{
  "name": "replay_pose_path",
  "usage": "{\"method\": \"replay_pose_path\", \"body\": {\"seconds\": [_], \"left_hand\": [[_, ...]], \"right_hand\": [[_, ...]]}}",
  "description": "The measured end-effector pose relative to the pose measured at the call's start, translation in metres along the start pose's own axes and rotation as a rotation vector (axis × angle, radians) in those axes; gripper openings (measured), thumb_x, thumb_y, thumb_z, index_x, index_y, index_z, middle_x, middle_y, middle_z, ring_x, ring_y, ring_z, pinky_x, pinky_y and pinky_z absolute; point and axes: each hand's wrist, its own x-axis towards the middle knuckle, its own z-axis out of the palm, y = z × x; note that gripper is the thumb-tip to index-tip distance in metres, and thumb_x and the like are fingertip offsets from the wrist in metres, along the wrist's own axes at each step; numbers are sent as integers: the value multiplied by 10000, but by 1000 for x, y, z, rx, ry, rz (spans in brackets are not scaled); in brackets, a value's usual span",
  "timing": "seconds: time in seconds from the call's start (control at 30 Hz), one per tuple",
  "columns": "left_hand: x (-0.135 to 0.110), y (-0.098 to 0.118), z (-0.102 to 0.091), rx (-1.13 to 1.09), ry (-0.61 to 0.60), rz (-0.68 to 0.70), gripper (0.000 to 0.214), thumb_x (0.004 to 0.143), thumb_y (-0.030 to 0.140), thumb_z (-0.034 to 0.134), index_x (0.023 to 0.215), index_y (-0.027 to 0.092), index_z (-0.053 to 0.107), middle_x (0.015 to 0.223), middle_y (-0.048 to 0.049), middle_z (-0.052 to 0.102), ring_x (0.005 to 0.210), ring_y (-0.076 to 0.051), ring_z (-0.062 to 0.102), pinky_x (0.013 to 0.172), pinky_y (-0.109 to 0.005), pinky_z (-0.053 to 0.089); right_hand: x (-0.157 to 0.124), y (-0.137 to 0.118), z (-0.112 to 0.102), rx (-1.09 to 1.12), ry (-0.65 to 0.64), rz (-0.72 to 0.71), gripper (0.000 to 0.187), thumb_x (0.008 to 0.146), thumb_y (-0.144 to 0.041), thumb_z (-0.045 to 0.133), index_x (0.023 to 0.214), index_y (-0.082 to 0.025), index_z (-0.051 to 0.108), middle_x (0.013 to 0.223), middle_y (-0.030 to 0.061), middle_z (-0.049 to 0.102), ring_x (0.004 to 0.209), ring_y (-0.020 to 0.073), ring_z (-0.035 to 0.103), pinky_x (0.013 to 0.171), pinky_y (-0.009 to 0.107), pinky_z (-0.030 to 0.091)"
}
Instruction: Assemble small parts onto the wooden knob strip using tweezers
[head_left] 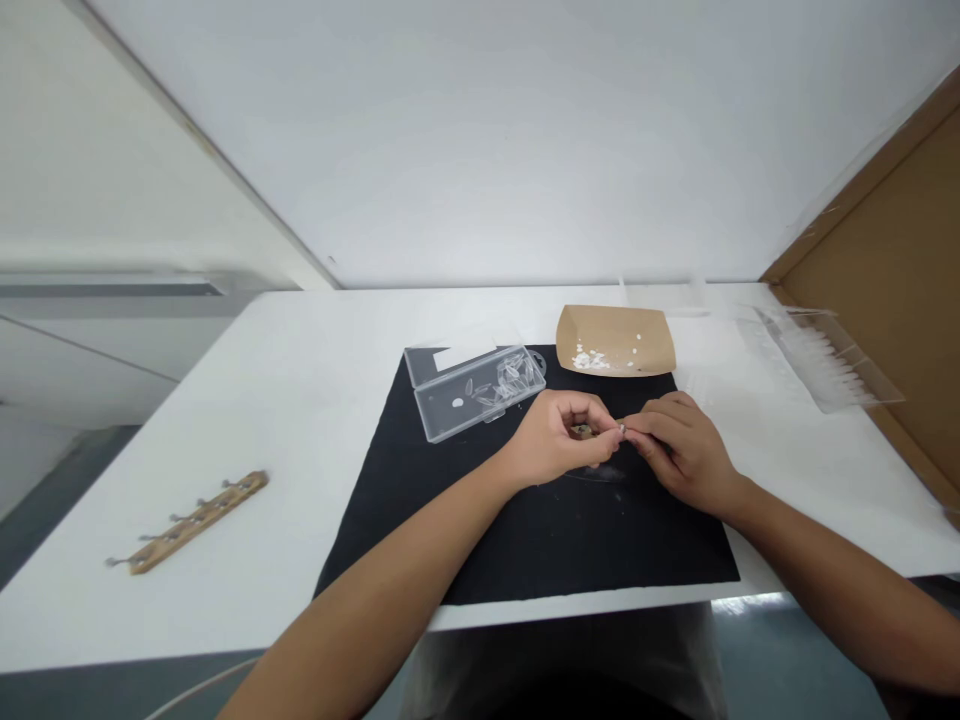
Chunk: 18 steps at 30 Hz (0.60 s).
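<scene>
Over the black mat (480,560), my left hand (562,440) and my right hand (682,450) meet at the fingertips. Both are closed in a pinch around a tiny light-coloured piece (622,428), too small to name. A bit of something brownish shows under the left fingers, mostly hidden. Just beyond my left hand lies an opened clear plastic case (442,415); clear nail-tip-shaped pieces (517,372) are heaped at its right end. Behind the hands, a brown paper tray (619,330) holds small white flakes (590,360).
On the table's left side lies a wooden strip with several metal clips (199,520). To the right are a clear packet of whitish pieces (817,360) and a brown cardboard panel (885,270). A white wall (525,150) stands behind the white table (300,400).
</scene>
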Motion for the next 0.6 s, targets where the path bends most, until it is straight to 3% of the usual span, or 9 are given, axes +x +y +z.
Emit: {"method": "replay_pose_path", "body": {"seconds": [0.33, 0.6], "left_hand": [[1, 2, 1, 53, 25, -34, 313, 839, 400, 834, 814, 102, 742, 753, -62, 706, 618, -105, 651, 507, -183, 574], [1, 3, 2, -35, -6, -14, 332, 805, 413, 867, 791, 109, 734, 769, -50, 691, 673, -119, 669, 512, -194, 612]], "right_hand": [[3, 1, -9, -337, 61, -179, 22, 1008, -201, 678, 998, -213, 694, 780, -13, 698, 674, 137, 583, 790, 354, 390], [4, 0, -11, -391, 59, -218, 49, 999, -201, 700, 1009, -228, 661, 750, -29, 689, 655, 130, 551, 770, 345, 380]]}}
